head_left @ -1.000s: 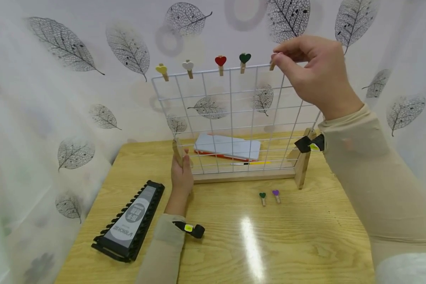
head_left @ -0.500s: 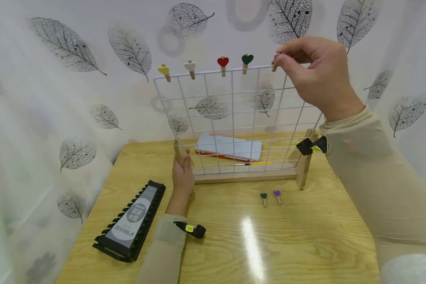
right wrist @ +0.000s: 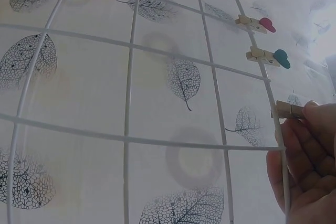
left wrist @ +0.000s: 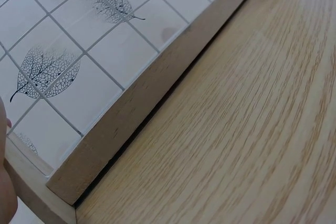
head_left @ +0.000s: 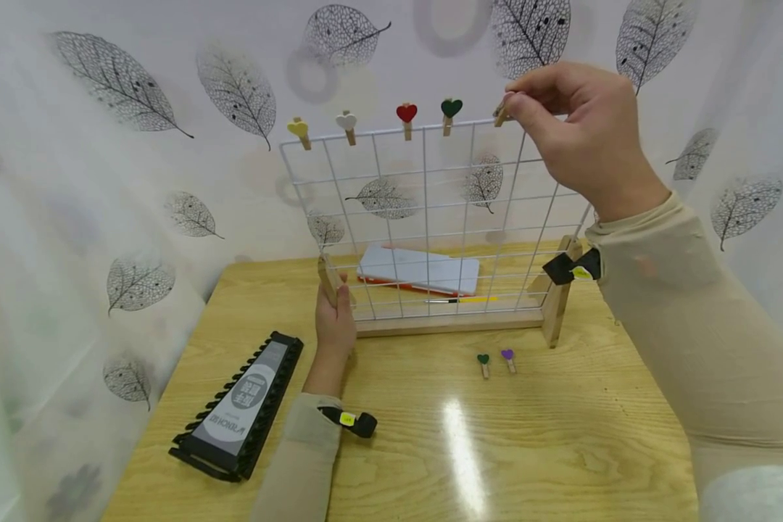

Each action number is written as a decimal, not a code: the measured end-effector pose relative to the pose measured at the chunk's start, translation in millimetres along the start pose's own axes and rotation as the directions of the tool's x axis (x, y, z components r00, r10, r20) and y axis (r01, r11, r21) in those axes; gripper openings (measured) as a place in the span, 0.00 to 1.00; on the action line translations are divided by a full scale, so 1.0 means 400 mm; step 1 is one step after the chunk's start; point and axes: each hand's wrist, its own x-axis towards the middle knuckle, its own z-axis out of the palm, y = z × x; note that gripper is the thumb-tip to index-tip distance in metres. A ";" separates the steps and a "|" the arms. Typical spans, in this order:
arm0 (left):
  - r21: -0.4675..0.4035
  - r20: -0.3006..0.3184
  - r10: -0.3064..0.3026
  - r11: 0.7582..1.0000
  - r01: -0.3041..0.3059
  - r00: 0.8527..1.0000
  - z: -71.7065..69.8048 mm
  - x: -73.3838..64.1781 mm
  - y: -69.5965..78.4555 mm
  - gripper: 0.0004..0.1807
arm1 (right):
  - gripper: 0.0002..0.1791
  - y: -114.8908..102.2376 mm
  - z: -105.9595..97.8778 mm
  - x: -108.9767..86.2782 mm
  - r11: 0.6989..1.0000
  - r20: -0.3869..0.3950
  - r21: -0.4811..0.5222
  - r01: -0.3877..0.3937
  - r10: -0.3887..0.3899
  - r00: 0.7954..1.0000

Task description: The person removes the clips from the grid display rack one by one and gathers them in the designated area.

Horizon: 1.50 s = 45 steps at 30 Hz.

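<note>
Pinched peg: we've got a wooden clothespin (head_left: 499,114) clamped between the thumb and forefinger of our right hand (head_left: 581,141); its free end pokes out past the fingertips, leaning, right at the rack's top wire.
Bite on the wire: can't tell, sorry. From the right wrist the free end overlaps the wire, and our fingers cover most of the other end.
Left grip: our left hand (head_left: 335,322) is wrapped around the left wooden support (head_left: 327,275), thumb on the near side, low down by the tabletop.
Neighbors up top: the green heart peg (head_left: 452,109) is nearest, with a stretch of wire between it and our pinch. Further left come the red (head_left: 407,114), white (head_left: 346,120) and yellow (head_left: 297,128) ones, the yellow near the corner.
Right end of rack: our hand and sleeve block much of that upper corner.
Loose pegs: a second green one (head_left: 483,360) and a purple one (head_left: 508,355) lie side by side, apart, in front of the base bar (head_left: 450,324).
Behind the grid: a white-and-red case (head_left: 417,270) and a yellow-handled brush (head_left: 476,299).
Left side: a black toothed holder (head_left: 241,406), near the table's left edge and apart from our left wrist.
</note>
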 end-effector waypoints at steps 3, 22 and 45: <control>-0.004 -0.003 0.005 1.000 -0.005 1.000 0.000 0.000 0.001 0.17 | 0.09 -0.002 0.000 0.001 1.000 -0.001 0.019 0.003 -0.003 1.000; 0.016 0.007 -0.032 0.999 0.032 0.999 -0.001 -0.001 -0.001 0.17 | 0.09 -0.005 -0.012 -0.015 0.998 0.051 0.059 0.026 -0.029 0.998; 0.017 -0.015 0.000 1.000 0.001 1.000 -0.001 -0.004 0.009 0.17 | 0.04 0.024 0.012 -0.066 0.954 0.014 0.075 0.291 -0.293 0.956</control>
